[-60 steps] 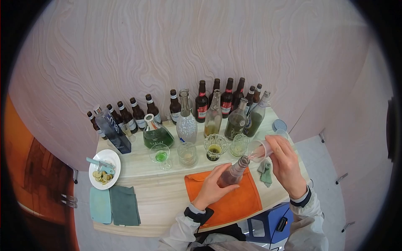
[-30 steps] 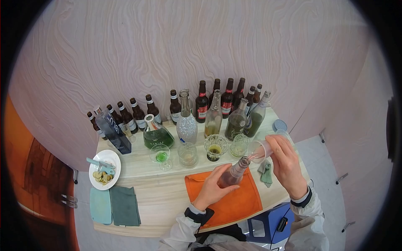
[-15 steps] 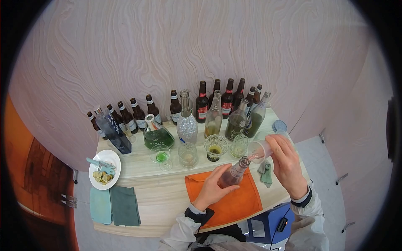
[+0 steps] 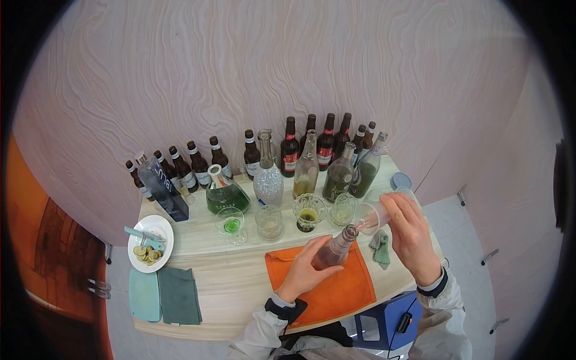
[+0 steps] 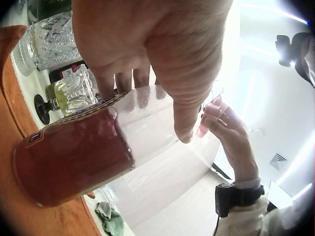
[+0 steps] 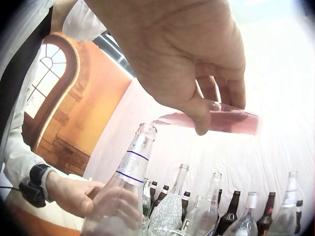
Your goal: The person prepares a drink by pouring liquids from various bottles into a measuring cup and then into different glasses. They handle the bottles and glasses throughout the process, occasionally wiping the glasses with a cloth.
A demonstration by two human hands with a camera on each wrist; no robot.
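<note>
My left hand (image 4: 306, 271) grips a clear glass bottle (image 4: 332, 251) around its body, over the orange cloth (image 4: 292, 287). In the left wrist view the bottle (image 5: 74, 155) holds red liquid in its lower part, its base on the cloth. My right hand (image 4: 412, 237) holds a clear cup (image 4: 372, 217) tilted almost flat, its rim at the bottle's mouth. Pink liquid lies along the side of the cup (image 6: 236, 122) in the right wrist view and reaches its rim, just above the bottle's neck (image 6: 140, 155); whether it is flowing, I cannot tell.
Behind the hands stand several glasses, one a stemmed glass (image 4: 230, 224) with green liquid, and rows of bottles, such as a glittery bottle (image 4: 268, 183). A white plate (image 4: 167, 243) with lime pieces, a folded dark cloth (image 4: 179, 296) and a light green board (image 4: 144, 295) are on the left; a green rag (image 4: 380, 249) lies right.
</note>
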